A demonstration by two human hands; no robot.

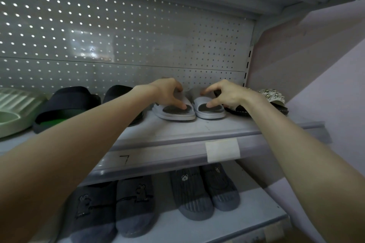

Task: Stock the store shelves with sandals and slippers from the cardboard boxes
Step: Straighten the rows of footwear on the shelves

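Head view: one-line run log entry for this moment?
left hand: grips left pale grey rubber slide | right hand: grips right pale grey rubber slide | on: upper grey metal shelf

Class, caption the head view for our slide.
Left hand and right hand hold the grey slipper pair on the shelf.

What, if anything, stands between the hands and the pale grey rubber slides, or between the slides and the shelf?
Nothing visible. The left hand grips the left pale grey rubber slide, the right hand the right slide; both already rest on the grey metal shelf.
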